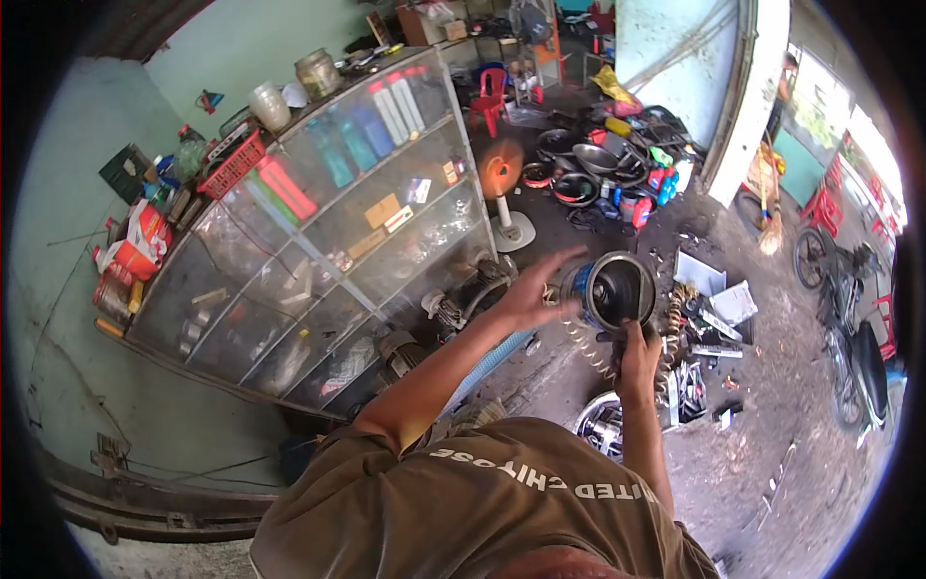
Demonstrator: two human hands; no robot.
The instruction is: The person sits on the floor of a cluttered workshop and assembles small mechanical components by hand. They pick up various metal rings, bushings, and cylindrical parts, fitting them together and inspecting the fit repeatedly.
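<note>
I'd say the left hand (538, 295), splayed left of the metal can (613, 288), should cup its wall, steadying what the right hand (638, 357) clamps by the near rim.

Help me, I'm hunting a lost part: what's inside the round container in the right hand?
Inside the container, greyish wall and dark patches show. Its depths are too shadowed to reveal any contents; the right hand covers part of the near rim.

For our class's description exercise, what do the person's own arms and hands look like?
Bare forearms extend from the short sleeves of a brown shirt with pale lettering. The left hand and right hand are ungloved; no watch or bracelet is visible.
</note>
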